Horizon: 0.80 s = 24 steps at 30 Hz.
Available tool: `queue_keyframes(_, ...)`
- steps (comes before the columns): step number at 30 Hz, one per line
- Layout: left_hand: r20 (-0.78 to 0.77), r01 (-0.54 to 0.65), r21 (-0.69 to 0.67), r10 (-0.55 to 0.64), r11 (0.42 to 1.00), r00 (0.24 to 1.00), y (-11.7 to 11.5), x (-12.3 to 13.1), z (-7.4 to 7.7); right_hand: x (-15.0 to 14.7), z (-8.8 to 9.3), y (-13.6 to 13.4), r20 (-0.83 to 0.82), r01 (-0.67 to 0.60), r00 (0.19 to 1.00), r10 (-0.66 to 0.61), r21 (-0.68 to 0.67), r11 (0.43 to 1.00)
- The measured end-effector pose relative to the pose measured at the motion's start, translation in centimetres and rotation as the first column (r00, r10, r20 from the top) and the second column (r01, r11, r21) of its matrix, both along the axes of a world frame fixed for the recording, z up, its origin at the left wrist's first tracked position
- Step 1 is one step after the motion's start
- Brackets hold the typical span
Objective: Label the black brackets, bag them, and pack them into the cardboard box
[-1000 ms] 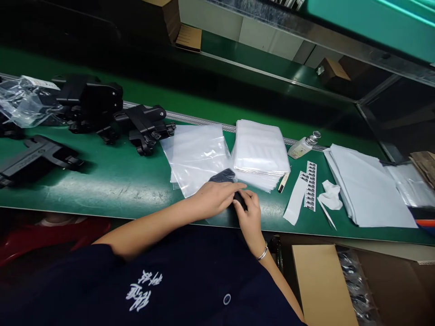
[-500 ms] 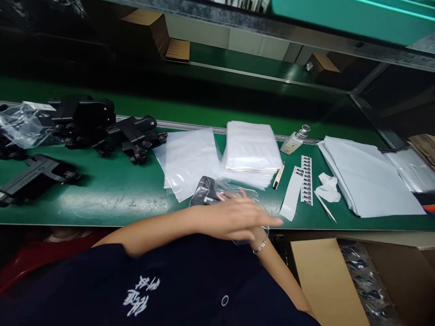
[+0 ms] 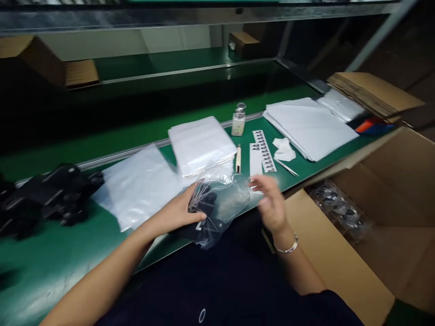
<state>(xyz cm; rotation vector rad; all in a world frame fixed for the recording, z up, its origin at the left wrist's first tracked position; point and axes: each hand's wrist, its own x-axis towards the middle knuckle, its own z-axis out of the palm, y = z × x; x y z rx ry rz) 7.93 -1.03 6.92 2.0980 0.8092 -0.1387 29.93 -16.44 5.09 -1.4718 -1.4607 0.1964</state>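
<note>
My left hand [image 3: 178,210] grips a black plastic part inside a clear plastic bag [image 3: 217,203] at the near edge of the green bench [image 3: 84,235]. The bag's open end trails to the right. My right hand [image 3: 270,203] hovers just right of the bag, fingers spread and blurred by motion, holding nothing that I can see. It wears a silver bracelet at the wrist.
Flat clear bags [image 3: 139,185] and a white stack [image 3: 200,145] lie behind the hands. A small bottle [image 3: 238,120], label strips [image 3: 263,151], a pen [image 3: 238,158], a white cloth [image 3: 283,149] and white sheets [image 3: 309,127] sit right. Black parts [image 3: 50,194] lie left. An open cardboard box [image 3: 346,226] stands right.
The view has swung to the right. The bagged black part has been lifted off the bench in my left hand, and my right hand has come away from it to the right.
</note>
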Motion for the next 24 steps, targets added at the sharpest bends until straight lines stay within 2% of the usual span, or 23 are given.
queue_keyframes(1, -0.012, 0.022, 0.038, -0.021, 0.999, 1.0, -0.7, 0.5, -0.2, -0.2, 0.4, -0.5, 0.072, -0.066, 0.995, 0.07, -0.058, 0.996)
queue_keyframes(3, 0.023, 0.135, 0.141, -0.139, 0.981, 0.99, -2.2, 1.5, -0.6, -0.9, 1.2, -1.1, 0.184, -0.145, 0.965, 0.185, -0.21, 0.967)
queue_keyframes(5, 0.144, 0.273, 0.289, -0.324, 0.917, 0.935, -3.7, 2.7, -0.7, -1.0, 1.6, -1.4, 0.106, -0.254, 0.951, 0.292, -0.276, 0.927)
queue_keyframes(8, 0.359, 0.372, 0.495, -0.575, 0.785, 0.735, -5.8, 4.7, -0.5, 0.3, 1.2, -2.6, -0.14, -0.492, 0.87, 0.473, -0.169, 0.854)
queue_keyframes(10, 0.431, 0.386, 0.55, -0.647, 0.741, 0.628, -6.6, 5.8, -0.2, 1.9, 1.0, -4.6, -0.241, -0.518, 0.842, 0.482, -0.111, 0.848)
queue_keyframes(12, 0.426, 0.382, 0.56, -0.651, 0.735, 0.628, -6.5, 6.3, 0.0, 4.0, 1.3, -7.7, -0.32, -0.381, 0.89, 0.325, -0.132, 0.915)
queue_keyframes(14, 0.371, 0.345, 0.552, -0.595, 0.759, 0.713, -5.4, 5.9, -0.2, 6.9, 2.0, -12.0, -0.363, -0.054, 0.932, -0.016, -0.181, 0.982)
queue_keyframes(15, 0.346, 0.307, 0.54, -0.539, 0.784, 0.768, -4.6, 5.5, -0.5, 8.6, 2.5, -14.4, -0.347, 0.188, 0.905, -0.245, -0.19, 0.964)
queue_keyframes(16, 0.326, 0.259, 0.519, -0.47, 0.814, 0.82, -3.7, 4.9, -0.8, 10.4, 2.9, -16.8, -0.303, 0.445, 0.825, -0.478, -0.173, 0.879)
queue_keyframes(17, 0.307, 0.206, 0.489, -0.388, 0.848, 0.869, -2.8, 4.2, -1.2, 12.3, 3.1, -19.1, -0.239, 0.65, 0.708, -0.664, -0.145, 0.746)
queue_keyframes(18, 0.284, 0.152, 0.449, -0.302, 0.881, 0.91, -2.0, 3.5, -1.6, 14.2, 3.0, -21.2, -0.157, 0.797, 0.575, -0.803, -0.113, 0.593)
queue_keyframes(19, 0.257, 0.102, 0.406, -0.22, 0.908, 0.941, -1.3, 2.9, -2.0, 16.0, 2.6, -22.9, -0.063, 0.881, 0.457, -0.887, -0.104, 0.461)
queue_keyframes(20, 0.227, 0.058, 0.366, -0.149, 0.929, 0.962, -0.8, 2.3, -2.3, 17.8, 1.9, -24.1, 0.044, 0.928, 0.357, -0.933, -0.131, 0.349)
queue_keyframes(21, 0.194, 0.027, 0.329, -0.096, 0.944, 0.976, -0.4, 1.7, -2.6, 19.3, 0.8, -24.9, 0.167, 0.943, 0.294, -0.941, -0.213, 0.257)
queue_keyframes(23, 0.137, 0.002, 0.276, -0.042, 0.961, 0.99, 0.2, 0.9, -3.0, 21.6, -2.1, -25.3, 0.405, 0.893, 0.288, -0.868, -0.441, 0.09)
queue_keyframes(24, 0.116, -0.004, 0.259, -0.027, 0.966, 0.993, 0.3, 0.6, -3.1, 22.4, -3.6, -25.1, 0.456, 0.86, 0.315, -0.832, -0.507, 0.048)
